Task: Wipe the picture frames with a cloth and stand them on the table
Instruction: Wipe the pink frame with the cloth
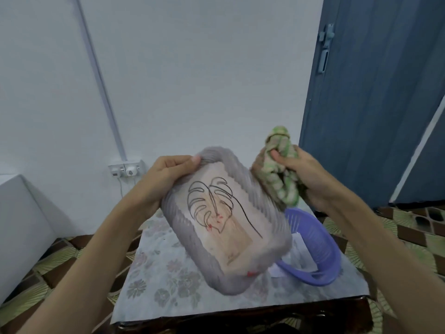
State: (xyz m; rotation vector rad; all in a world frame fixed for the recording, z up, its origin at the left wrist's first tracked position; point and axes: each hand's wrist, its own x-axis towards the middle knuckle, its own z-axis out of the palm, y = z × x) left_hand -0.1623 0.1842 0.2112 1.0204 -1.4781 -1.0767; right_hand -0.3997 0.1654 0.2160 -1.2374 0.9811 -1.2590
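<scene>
A picture frame (224, 220) with a grey ridged border and a line drawing of a leaf is held tilted above the table (168, 280). My left hand (168, 174) grips its upper left corner, thumb on the front. My right hand (303, 174) grips a bunched green and white cloth (277, 174), which touches the frame's upper right edge. The frame looks blurred.
A purple plastic basket (322, 249) stands on the table behind the frame's right side, with paper-like items inside. The table carries a floral cover. A wall socket (126, 168) sits on the back wall, a blue door (375, 97) at right, a white box (21, 225) at left.
</scene>
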